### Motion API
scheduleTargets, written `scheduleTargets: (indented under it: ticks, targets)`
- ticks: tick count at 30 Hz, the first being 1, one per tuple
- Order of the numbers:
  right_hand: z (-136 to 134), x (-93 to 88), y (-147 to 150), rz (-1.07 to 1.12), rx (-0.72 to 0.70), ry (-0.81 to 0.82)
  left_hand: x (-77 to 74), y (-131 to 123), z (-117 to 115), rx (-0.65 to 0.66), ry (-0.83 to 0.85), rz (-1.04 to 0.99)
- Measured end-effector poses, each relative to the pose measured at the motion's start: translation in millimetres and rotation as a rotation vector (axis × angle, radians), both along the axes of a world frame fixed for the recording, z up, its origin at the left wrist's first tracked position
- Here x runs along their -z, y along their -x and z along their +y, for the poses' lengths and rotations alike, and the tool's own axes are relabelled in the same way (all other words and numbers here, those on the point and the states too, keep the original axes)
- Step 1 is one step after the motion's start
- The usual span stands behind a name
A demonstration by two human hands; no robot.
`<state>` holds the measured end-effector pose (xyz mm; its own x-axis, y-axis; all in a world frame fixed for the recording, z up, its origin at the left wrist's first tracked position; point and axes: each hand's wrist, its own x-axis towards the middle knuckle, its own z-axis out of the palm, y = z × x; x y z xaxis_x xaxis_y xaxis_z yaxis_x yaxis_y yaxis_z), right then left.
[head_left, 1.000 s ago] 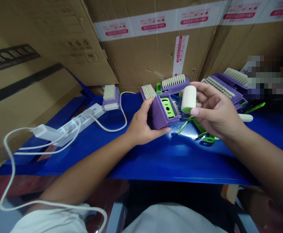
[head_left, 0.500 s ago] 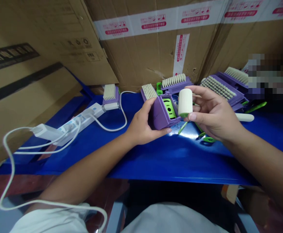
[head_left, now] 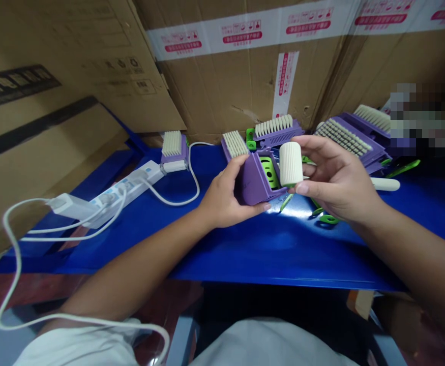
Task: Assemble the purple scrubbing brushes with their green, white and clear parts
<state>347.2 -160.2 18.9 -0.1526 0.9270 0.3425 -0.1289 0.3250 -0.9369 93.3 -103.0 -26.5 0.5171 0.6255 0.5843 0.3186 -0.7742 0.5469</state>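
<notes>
Blue table (head_left: 283, 264) carried a power strip (head_left: 130, 183) at far left, its white cable (head_left: 176, 201) looping loose beside an upright purple brush (head_left: 173, 151). Left hand (head_left: 222, 195) grasped a purple housing (head_left: 255, 179) just above the table, fingers wrapped around its side and thumb on top, its open face showing a green insert (head_left: 268, 173). Right hand (head_left: 340, 180) pinched a white ribbed roller (head_left: 291, 163) between thumb and fingertips, upright and just beside the housing's opening. Green clips (head_left: 328, 219) lay loose beneath the right hand, with more brushes (head_left: 344, 137) behind. Risks noted: the roller could slip from so light a pinch, or catch on the housing's rim if misaligned; a dropped part could roll off the table's front edge or snag on the cable.
</notes>
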Motion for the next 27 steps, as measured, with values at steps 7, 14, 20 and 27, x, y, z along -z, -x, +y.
scheduleTargets:
  ticks: [7,14,20,27]
  targets:
    - [-3.7,-0.8,0.7,0.021,-0.04,0.019,0.3,0.7,-1.5,-0.021,-0.024,0.035]
    - [-2.5,2.5,0.6,-0.027,-0.024,-0.006,-0.7,0.9,-2.4,-0.042,-0.022,0.071]
    - [-1.9,4.0,-1.0,-0.045,-0.052,-0.019,-2.4,-0.3,-3.2,-0.037,-0.065,0.096]
    - [-2.5,3.9,0.0,-0.035,-0.055,-0.041,-3.7,0.0,-3.7,-0.035,-0.089,0.096]
